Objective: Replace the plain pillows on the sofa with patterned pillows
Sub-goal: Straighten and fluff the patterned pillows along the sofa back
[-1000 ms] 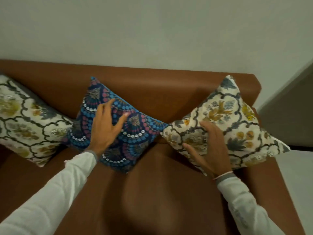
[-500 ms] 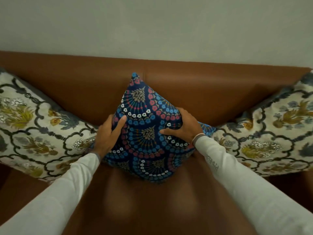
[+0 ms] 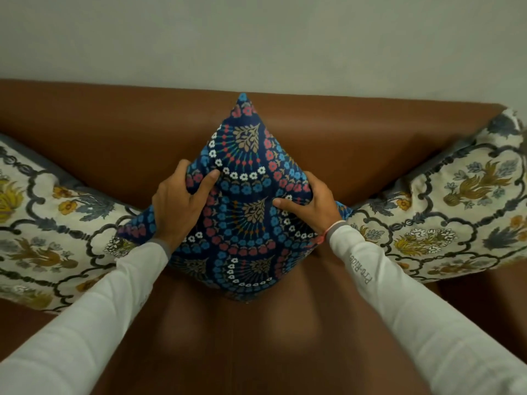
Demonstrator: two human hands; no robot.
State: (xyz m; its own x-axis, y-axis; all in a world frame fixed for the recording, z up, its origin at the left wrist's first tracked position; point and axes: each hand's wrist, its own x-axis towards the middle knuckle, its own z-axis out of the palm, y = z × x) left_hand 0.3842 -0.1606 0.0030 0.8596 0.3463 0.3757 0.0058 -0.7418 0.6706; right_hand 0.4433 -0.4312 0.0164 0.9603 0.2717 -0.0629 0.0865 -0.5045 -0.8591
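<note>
A dark blue pillow [image 3: 245,223] with red, blue and white flower arcs stands on one corner at the middle of the brown sofa [image 3: 356,143], leaning on the backrest. My left hand [image 3: 178,201] grips its left edge and my right hand [image 3: 312,202] grips its right edge. A cream floral pillow [image 3: 48,232] leans at the left end of the sofa, touching the blue one. Another cream floral pillow [image 3: 462,206] leans at the right end. No plain pillow is in view.
A pale grey wall [image 3: 256,38] rises behind the backrest. The brown seat cushion [image 3: 242,346] stretches toward me between my white sleeves.
My right hand left the right cream pillow and took the blue pillow's right edge. The blue pillow was turned up onto its corner and centred; both hands have slid higher on it.
</note>
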